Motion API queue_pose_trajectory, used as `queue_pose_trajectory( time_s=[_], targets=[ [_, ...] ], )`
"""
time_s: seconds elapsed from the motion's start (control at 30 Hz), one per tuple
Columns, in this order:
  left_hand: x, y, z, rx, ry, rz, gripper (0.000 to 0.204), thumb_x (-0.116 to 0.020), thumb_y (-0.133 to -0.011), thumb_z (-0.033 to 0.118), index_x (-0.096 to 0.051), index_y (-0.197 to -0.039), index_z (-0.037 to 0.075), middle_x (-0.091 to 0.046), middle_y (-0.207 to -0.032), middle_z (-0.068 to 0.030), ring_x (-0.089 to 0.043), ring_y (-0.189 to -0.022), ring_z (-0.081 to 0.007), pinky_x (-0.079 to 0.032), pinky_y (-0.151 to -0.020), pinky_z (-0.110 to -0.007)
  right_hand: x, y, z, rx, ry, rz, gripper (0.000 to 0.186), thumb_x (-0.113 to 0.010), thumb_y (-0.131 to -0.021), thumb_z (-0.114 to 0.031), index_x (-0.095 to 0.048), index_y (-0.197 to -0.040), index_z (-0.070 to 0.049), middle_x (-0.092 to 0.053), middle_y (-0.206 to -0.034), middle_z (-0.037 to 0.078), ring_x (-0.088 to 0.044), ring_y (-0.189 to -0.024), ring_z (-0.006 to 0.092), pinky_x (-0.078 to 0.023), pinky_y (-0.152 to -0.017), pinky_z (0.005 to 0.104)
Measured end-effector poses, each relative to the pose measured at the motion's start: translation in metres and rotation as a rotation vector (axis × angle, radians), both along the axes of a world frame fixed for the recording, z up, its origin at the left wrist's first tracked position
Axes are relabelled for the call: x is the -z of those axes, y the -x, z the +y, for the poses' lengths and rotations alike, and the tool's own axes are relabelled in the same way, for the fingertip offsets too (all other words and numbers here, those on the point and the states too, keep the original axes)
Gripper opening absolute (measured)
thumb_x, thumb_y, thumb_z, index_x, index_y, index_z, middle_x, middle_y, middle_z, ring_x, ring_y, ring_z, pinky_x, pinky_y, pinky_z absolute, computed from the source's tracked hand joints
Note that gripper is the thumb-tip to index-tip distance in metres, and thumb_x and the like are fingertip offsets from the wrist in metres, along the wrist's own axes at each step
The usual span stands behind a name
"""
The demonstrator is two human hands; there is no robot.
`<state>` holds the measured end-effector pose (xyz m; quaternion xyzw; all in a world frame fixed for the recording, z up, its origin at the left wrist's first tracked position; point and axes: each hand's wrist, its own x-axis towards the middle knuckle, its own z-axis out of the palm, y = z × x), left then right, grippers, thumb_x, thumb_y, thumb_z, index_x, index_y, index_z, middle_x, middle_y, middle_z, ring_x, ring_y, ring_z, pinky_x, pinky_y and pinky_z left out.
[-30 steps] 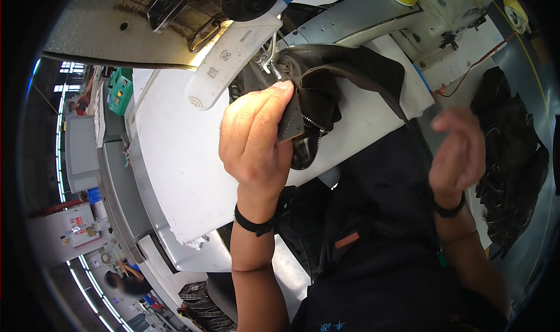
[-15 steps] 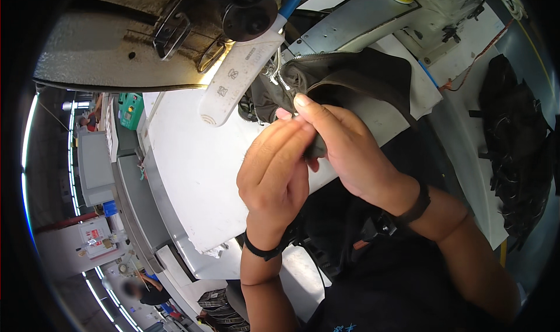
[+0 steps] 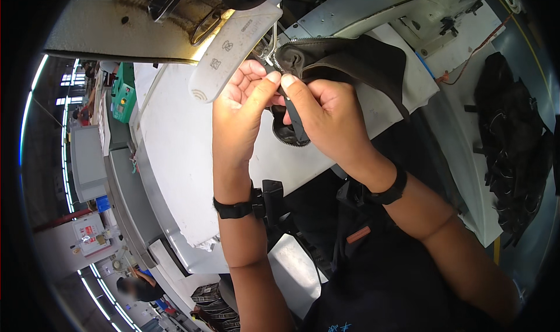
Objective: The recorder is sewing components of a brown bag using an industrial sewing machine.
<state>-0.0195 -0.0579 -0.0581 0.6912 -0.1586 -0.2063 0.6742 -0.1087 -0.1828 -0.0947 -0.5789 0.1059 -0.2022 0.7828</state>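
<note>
Left hand [image 3: 238, 111]: positioned just to the near left of the sewing machine's presser foot [image 3: 270, 52]; grip pinching the upper part of a dark strip [image 3: 295, 121] between thumb and fingers. Right hand [image 3: 331, 116]: to the near right of the presser foot; grip pinching the same strip, thumb tips close together. The strip slants from near the presser foot toward the wearer. A dark fabric piece [image 3: 373, 61] with a metal zipper [image 3: 324, 39] extends right of the presser foot over the white worktop [image 3: 172, 148]. A dark bundle [image 3: 513, 151] lies well to its right.
</note>
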Motion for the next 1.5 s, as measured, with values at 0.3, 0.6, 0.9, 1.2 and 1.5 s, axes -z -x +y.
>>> queue_pose_trajectory(
  time_s=[0.3,0.6,0.9,1.2,1.5],
  targets=[
    [-0.001,0.013,-0.015,-0.138,0.097,0.128,0.017,-0.075,-0.098,0.015,-0.062,-0.103,0.004,-0.069,-0.085,-0.0039,-0.067,-0.069,-0.0112,-0.056,-0.061,-0.024,-0.009,-0.002,-0.017,0.047,0.113,-0.046,0.039,-0.063,-0.096,-0.014,-0.059,-0.060,0.001,-0.049,-0.050,-0.002,-0.041,-0.050,0.0024,-0.030,-0.044,0.0288],
    [0.004,0.012,-0.016,-0.134,0.102,0.099,0.019,-0.076,-0.098,0.016,-0.062,-0.103,0.004,-0.068,-0.081,-0.0030,-0.066,-0.070,-0.0092,-0.049,-0.054,-0.022,-0.012,-0.005,-0.018,0.060,0.161,-0.059,0.041,-0.062,-0.097,-0.013,-0.055,-0.058,0.000,-0.047,-0.050,-0.004,-0.039,-0.049,0.0020,-0.029,-0.044,0.0283],
    [0.001,0.011,-0.011,-0.104,0.125,0.174,0.016,-0.074,-0.098,0.016,-0.063,-0.104,0.006,-0.069,-0.084,-0.0023,-0.067,-0.072,-0.0093,-0.051,-0.057,-0.022,-0.014,-0.004,-0.022,-0.003,0.127,-0.054,0.040,-0.063,-0.099,-0.013,-0.060,-0.062,0.001,-0.050,-0.051,-0.003,-0.040,-0.050,0.0018,-0.031,-0.045,0.0273],
    [0.005,0.011,-0.010,-0.094,0.163,0.158,0.017,-0.076,-0.096,0.015,-0.063,-0.105,0.006,-0.069,-0.087,-0.0033,-0.066,-0.074,-0.0097,-0.052,-0.059,-0.022,-0.013,-0.002,-0.016,0.038,0.238,-0.052,0.041,-0.062,-0.101,-0.016,-0.064,-0.064,0.001,-0.059,-0.051,0.003,-0.046,-0.046,0.0056,-0.035,-0.044,0.0291],
    [0.005,0.010,-0.011,-0.117,0.142,0.149,0.018,-0.077,-0.095,0.018,-0.064,-0.103,0.007,-0.069,-0.086,-0.0021,-0.066,-0.073,-0.0088,-0.052,-0.057,-0.022,-0.018,-0.003,-0.017,0.056,0.238,-0.099,0.039,-0.062,-0.099,-0.014,-0.065,-0.064,0.002,-0.063,-0.053,0.005,-0.049,-0.046,0.0057,-0.036,-0.044,0.0275]
  ],
)
